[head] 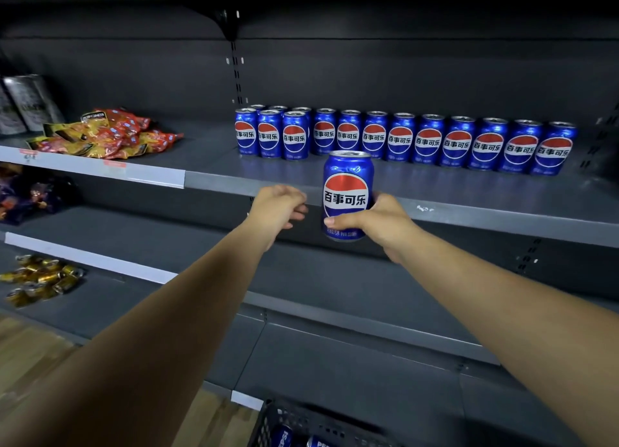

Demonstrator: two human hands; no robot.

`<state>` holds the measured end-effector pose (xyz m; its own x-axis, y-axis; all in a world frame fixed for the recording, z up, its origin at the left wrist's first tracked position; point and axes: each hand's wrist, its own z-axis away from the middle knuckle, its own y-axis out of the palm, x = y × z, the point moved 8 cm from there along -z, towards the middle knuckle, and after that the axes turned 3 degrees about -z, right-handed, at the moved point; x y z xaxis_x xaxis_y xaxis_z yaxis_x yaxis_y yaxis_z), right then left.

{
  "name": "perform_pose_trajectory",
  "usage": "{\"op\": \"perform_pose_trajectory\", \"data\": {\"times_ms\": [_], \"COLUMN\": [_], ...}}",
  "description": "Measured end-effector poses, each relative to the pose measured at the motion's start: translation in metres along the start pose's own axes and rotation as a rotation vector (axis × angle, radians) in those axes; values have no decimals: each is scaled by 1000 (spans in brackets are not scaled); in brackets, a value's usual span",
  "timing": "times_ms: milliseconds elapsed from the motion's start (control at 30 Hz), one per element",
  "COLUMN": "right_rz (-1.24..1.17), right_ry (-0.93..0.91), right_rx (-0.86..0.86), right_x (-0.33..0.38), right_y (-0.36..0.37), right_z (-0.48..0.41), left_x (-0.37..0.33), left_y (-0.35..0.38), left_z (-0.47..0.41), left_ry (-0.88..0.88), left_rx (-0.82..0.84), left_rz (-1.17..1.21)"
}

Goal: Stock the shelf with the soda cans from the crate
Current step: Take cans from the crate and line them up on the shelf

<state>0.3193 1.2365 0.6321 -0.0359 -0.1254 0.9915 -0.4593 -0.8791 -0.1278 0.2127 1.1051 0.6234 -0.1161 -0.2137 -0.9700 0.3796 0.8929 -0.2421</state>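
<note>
Fifteen or so cans in, and now bringing one more Pepsi can (pixel 347 192) up toward the row of Pepsi cans (pixel 402 140) on the gray shelf (pixel 469 192). Holding it upright in the right hand (pixel 378 225), just in front of the row and a little below it, near the row's left half. Pressing the thumb across the can's front, low down, and curling the other fingers round the back, out of sight. Keeping the left hand (pixel 281 208) just left of the held can, not touching it, fingers loosely curled and gripping nothing.

Spotting at least two spare cans (pixel 283 436) lying in the black crate (pixel 264 423), far below the row. Judging the job as well started but not finished.

Looking at plenty of bare room in front of the row for a second line. Needing to lift the can's bottom over the shelf's front edge (pixel 452 213) before setting it down. Staying well clear of the snack bags (pixel 110 135), far to the left of the row.
</note>
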Motion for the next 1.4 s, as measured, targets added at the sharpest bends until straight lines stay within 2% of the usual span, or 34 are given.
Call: {"op": "perform_pose_trajectory", "data": {"times_ms": [167, 367, 500, 733, 1067, 1167, 1400], "right_rz": [21, 5, 56, 138, 243, 252, 308], "right_ry": [-54, -79, -63, -64, -51, -50, 18], "right_rx": [-62, -234, -235, -193, -202, -292, -396], "right_x": [15, 28, 26, 15, -12, -19, -36], "right_y": [23, 35, 45, 60, 52, 41, 27], "right_z": [-43, -100, -132, -176, -225, -240, -261], "left_x": [-9, -17, -13, -26, -5, -4, 2], "left_y": [-17, -26, -28, -21, 7, 22, 37], "left_z": [-46, -102, -139, -182, -223, -229, -249], "left_ry": [65, 152, 173, 497, 526, 564, 581], "left_rx": [34, 87, 135, 112, 181, 164, 154], "left_rz": [-26, -81, -178, -560, -743, -868, -906]}}
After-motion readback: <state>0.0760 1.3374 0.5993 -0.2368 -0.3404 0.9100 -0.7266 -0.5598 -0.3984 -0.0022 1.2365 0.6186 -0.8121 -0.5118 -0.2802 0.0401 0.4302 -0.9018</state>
